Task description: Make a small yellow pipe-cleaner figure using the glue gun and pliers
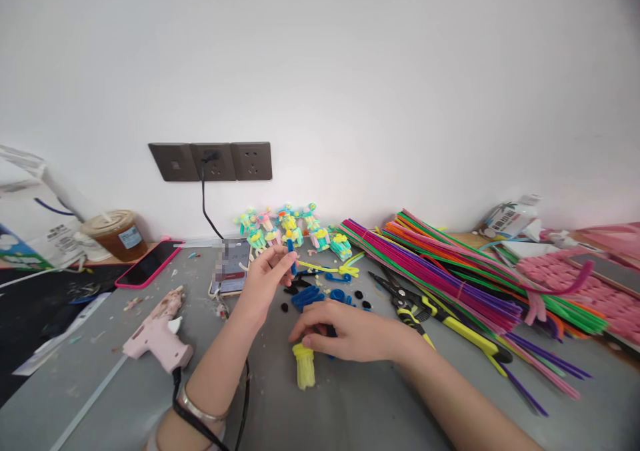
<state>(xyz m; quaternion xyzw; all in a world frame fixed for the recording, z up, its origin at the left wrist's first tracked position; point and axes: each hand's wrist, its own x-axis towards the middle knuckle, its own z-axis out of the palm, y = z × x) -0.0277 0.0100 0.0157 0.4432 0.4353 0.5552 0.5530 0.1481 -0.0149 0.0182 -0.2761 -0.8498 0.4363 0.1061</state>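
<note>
I view the surface (270, 411) from the head camera. At centre, my left hand (267, 277) has its fingers clamped on a small blue piece (291, 253), narrow and held upright. My right hand (343, 331) is curled palm-down at lower centre, beside a yellow bundle (305, 369); whether its fingers close on or touch anything, I cannot tell.

Handling, in my judgement: a light pinch suits the blue piece, since soft fuzz would likely flatten. The right fingers should clear the bundle's rim to avoid tipping it. The black cord (176, 397) crosses the left forearm at lower left, so that arm calls for short, slow moves.

Materials: the bundle is cylindrical, fuzzy, ribbed lengthwise, with a thicker collar on top. Beyond the right hand lie a fuzzy blue coil (337, 295) and dark rounded pads (367, 305). Long, straight fuzzy stems (435, 271) fill the right; a smooth pink glue gun (160, 334) lies lower left.
</note>
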